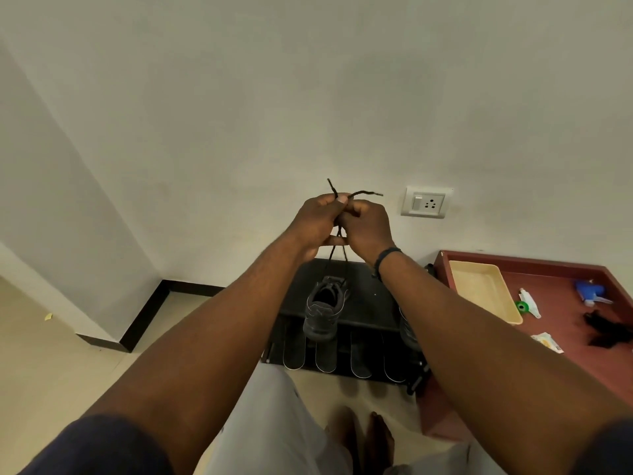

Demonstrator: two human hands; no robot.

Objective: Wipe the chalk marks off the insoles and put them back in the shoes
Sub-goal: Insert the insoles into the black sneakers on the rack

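Both arms reached forward and up, and the two hands met in front of the pale wall. The left hand [317, 222] and the right hand [368, 228] were each curled round the dark laces [337, 248], pinching them near the top, with the two lace ends sticking out above the fingers, one pointing up and one off to the right. The laces ran down taut to a dark shoe [323, 308], which hung by them with its opening facing the camera and its toe pointing down.

Behind and below the shoe stood a black shoe rack [370, 293] on the floor against the wall. Four dark insoles [325, 356] with pale edges lay side by side along the rack's lower front, rounded ends toward the person. A second dark shoe [407, 329] showed at the rack's right end, mostly hidden by the right forearm.

To the right of the rack was a reddish-brown surface [561, 330] with a raised rim. On it lay a cream tray [483, 296], a blue spray bottle [591, 293], a white tube [529, 301], a green roll [522, 306], a black cloth [606, 332] and a small packet [548, 342]. A wall socket [426, 202] sat just right of the hands.
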